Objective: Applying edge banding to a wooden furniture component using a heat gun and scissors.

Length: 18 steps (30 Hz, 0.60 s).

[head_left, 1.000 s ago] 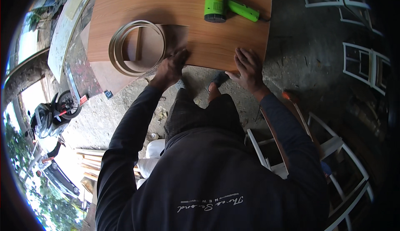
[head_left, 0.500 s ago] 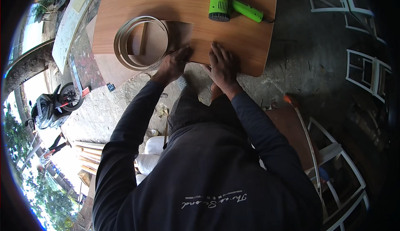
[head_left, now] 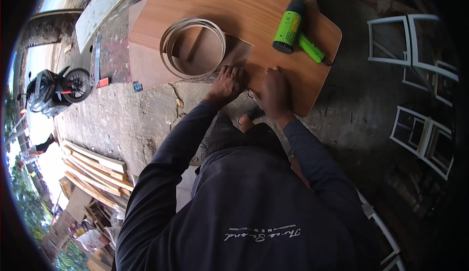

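A wood-grain board [head_left: 195, 2] with rounded corners lies in front of me, a rectangular notch cut into its near edge. My left hand [head_left: 227, 85] is closed, fingers curled at the near edge beside the notch's right corner. Just right of it, my right hand [head_left: 276, 92] is closed round the same edge, its fingertips on top; what lies under the palm is hidden. A coil of pale edge banding [head_left: 167, 61] rests over the notch, left of my left hand. Beyond my right hand, a green heat gun [head_left: 289, 29] lies on the board.
Under the board is a brown sheet [head_left: 141, 65]. White frames [head_left: 388, 39] stand at the right. A parked motorcycle [head_left: 51, 90] and stacked wooden strips [head_left: 100, 168] are on the left. Concrete floor [head_left: 141, 119] shows between my body and the board.
My right hand has gone from lying flat with spread fingers to curled at the edge. The whole view has shifted, so the board and heat gun appear turned and lower right.
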Motion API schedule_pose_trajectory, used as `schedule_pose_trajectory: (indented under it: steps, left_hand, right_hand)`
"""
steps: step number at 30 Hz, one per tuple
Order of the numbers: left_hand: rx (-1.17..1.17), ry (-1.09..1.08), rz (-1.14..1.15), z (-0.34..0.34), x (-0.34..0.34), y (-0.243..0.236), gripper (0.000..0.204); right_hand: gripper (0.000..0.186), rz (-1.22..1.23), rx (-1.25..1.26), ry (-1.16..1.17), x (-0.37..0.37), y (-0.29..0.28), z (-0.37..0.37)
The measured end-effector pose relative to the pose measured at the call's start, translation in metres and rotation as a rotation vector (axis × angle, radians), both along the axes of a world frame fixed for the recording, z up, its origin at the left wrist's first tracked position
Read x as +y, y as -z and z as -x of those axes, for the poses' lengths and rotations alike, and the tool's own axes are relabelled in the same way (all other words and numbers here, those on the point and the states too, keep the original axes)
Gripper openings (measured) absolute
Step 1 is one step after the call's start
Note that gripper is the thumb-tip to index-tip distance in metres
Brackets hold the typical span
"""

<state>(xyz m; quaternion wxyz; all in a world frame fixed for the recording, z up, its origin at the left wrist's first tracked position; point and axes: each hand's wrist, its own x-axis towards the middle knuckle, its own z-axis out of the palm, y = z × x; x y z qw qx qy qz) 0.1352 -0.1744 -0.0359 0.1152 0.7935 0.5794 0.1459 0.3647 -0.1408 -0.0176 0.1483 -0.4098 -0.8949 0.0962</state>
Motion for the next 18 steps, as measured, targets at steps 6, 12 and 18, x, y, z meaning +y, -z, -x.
schedule_pose_trajectory:
  steps: [6, 12, 18]
  left_hand:
    - [-0.031, 0.059, 0.209, 0.015, 0.005, -0.012, 0.054]
    - [-0.007, 0.143, 0.039, 0.014, 0.006, 0.003, 0.041]
    - [-0.158, 0.014, 0.076, 0.020, -0.004, 0.000, 0.042]
  right_hand:
    - [0.051, 0.014, -0.018, -0.151, 0.005, 0.011, -0.004]
    - [0.044, 0.109, -0.115, -0.042, 0.002, 0.017, 0.053]
    - [0.039, 0.046, 0.096, -0.074, -0.012, 0.011, -0.014]
